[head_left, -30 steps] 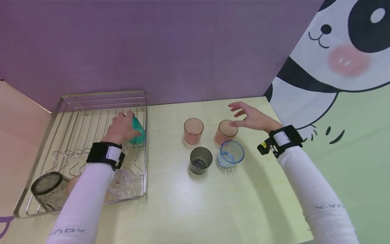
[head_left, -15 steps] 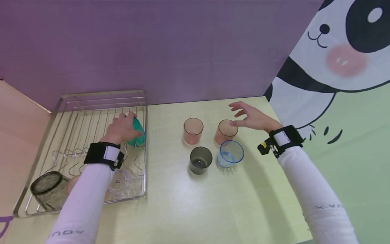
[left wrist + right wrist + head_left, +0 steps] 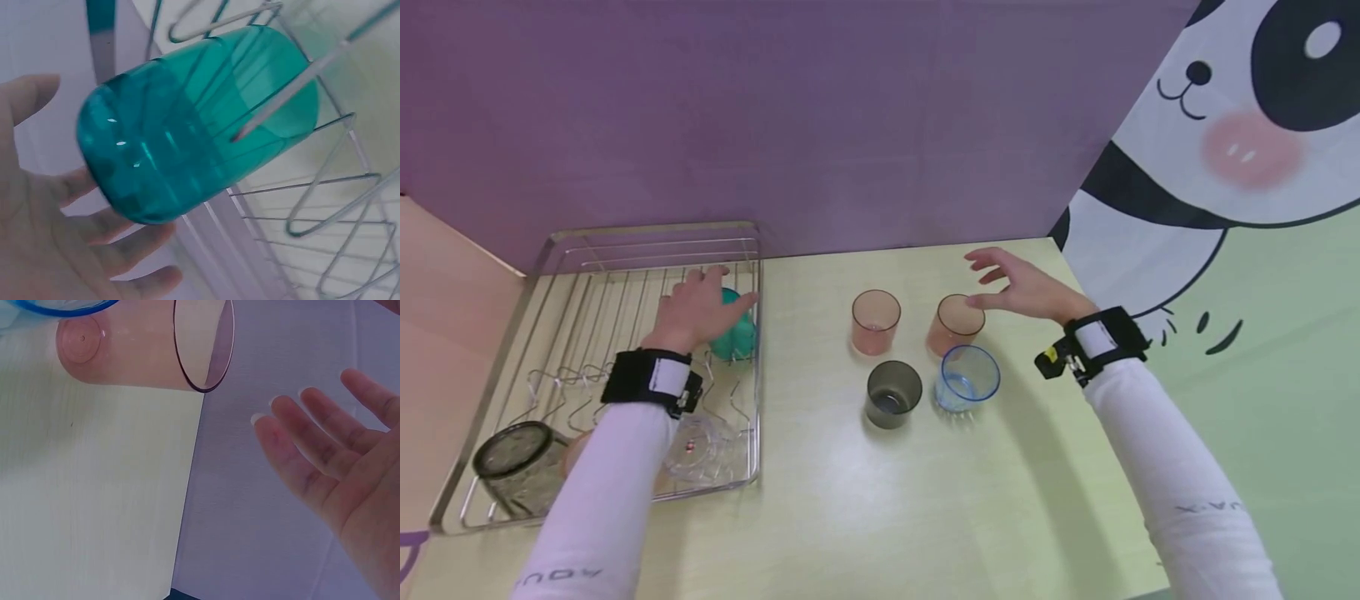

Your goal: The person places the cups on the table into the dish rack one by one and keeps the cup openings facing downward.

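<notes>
Teal cup (image 3: 735, 338) partly hidden, head view.

Bright head view, soft shadows on tabletop (image 3: 820, 475), dimmer wrist views, small glints on teal glass (image 3: 187, 137)

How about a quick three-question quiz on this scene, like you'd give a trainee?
1. Count: how many cups stand directly on the table, outside the wire rack?

2. Look at the left hand by the teal cup. True or false: it is curled tightly around that cup.

3. Fill the gap: the cup nearest the right hand is ____ in color.

Key:
1. Four: a grey cup, a blue-rimmed cup, a pink cup and a second pink cup.
2. False: its fingers are spread open.
3. Pink.
</notes>
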### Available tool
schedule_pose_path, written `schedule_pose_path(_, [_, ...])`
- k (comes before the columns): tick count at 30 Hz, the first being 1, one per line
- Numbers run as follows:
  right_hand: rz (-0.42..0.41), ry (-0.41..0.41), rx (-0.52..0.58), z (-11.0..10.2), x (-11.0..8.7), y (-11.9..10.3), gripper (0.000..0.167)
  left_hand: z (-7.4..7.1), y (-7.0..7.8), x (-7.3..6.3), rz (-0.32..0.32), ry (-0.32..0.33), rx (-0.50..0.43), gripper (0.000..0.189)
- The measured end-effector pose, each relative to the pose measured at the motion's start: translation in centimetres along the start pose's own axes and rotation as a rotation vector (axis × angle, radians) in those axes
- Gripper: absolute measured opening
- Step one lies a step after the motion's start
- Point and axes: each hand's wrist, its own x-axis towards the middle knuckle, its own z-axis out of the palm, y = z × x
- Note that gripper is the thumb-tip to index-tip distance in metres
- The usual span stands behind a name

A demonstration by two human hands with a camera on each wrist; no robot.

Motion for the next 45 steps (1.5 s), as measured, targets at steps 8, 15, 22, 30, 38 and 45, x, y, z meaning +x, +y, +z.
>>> schedule_pose_path(8, [-0.010,0.006,-0.033,0.2,0.4,-0.1,0.074,-0.9,2.2,-0.4,0.100,0.069,0.033,0.087])
schedule_pose_path(15, [-0.008,-0.005,-0.055,0.5,0.8,-0.4,0.076,-0.9,4.2,-0.6,0.136,0.093,0.065,0.081])
schedule_pose_path(22, [-0.022,-0.015,-0.065,0.6,1.0,-0.4,0.076,-1.1,5.8,-1.1,0.199,0.108,0.072,0.079])
schedule_pose_path(30, [-0.057,-0.055,-0.142,1.3,1.2,-0.7,0.078,-1.1,6.2,-1.3,0.211,0.107,0.078,0.077])
schedule_pose_path(38, [-0.012,-0.109,-0.294,2.2,1.9,-0.6,0.081,-1.1,6.2,-1.2,0.199,0.094,0.063,0.078])
schedule_pose_path(45, [0.049,-0.176,-0.357,3.5,2.4,-0.4,0.079,-1.1,6.2,-1.0,0.192,0.094,0.054,0.077])
